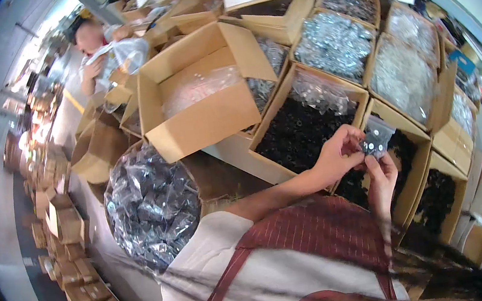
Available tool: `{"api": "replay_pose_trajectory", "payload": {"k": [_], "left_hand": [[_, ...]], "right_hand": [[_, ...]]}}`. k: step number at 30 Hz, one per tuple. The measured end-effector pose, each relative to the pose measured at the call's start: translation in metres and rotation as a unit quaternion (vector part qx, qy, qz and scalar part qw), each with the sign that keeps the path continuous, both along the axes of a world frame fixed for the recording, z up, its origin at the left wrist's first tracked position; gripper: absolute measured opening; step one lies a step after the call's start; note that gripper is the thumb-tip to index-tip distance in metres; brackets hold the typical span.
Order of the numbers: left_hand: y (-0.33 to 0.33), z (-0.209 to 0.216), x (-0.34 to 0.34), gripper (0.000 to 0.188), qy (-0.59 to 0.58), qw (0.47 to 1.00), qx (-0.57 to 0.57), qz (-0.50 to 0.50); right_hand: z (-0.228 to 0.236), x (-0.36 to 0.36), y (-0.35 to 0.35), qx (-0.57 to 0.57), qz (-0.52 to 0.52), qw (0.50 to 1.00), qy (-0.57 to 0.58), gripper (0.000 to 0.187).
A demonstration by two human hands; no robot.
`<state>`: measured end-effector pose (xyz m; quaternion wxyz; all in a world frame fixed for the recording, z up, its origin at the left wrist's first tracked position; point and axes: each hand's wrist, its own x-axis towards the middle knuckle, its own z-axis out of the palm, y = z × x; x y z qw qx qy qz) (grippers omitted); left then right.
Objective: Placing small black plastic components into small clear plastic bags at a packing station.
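Between my two hands is a small clear plastic bag (381, 132) with dark round parts and white dots in it. My left hand (343, 150) pinches the bag's left side with bent fingers. From below, my right hand (381, 170) grips its lower edge. Both hands are over a cardboard box (414, 193) of small black parts. Just left of them stands another box (267, 164) with loose black parts (295, 134) and several clear bags (322, 94) at its far end. What the black parts are, I cannot make out.
An open cardboard box (204, 122) with clear bags stands tilted at centre left. Below it is a large container of dark shiny bags (154, 207). More boxes of bagged parts (333, 44) fill the far right. Another person (110, 55) handles a plastic bag at the far left.
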<state>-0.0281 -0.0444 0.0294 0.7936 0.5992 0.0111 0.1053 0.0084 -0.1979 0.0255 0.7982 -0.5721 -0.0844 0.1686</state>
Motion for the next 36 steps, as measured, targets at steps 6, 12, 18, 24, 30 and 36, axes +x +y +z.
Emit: {"api": "replay_pose_trajectory", "payload": {"k": [6, 12, 18, 24, 30, 36], "left_hand": [[0.011, -0.007, -0.02, 0.034, 0.045, 0.996, 0.026, 0.07], [0.004, -0.022, -0.023, 0.032, 0.066, 0.992, 0.065, 0.08], [-0.001, -0.019, -0.026, 0.032, 0.072, 0.993, 0.048, 0.078], [-0.001, -0.026, -0.018, 0.032, 0.058, 0.995, 0.014, 0.077], [0.012, -0.038, 0.002, 0.035, 0.034, 0.999, 0.023, -0.003], [0.05, -0.018, 0.025, 0.036, -0.006, 0.997, 0.033, -0.073]], "right_hand": [[-0.021, 0.002, 0.022, 0.014, 0.053, 0.998, 0.032, 0.021], [-0.031, 0.002, 0.017, 0.022, 0.076, 0.995, 0.057, 0.02], [-0.035, -0.003, 0.014, -0.003, 0.07, 0.997, 0.03, 0.021], [-0.038, -0.001, 0.013, 0.014, 0.062, 0.998, 0.002, 0.016], [-0.062, 0.012, 0.008, 0.008, 0.002, 1.0, 0.007, 0.013], [-0.004, 0.008, 0.052, -0.035, -0.01, 0.999, 0.011, 0.023]]}}
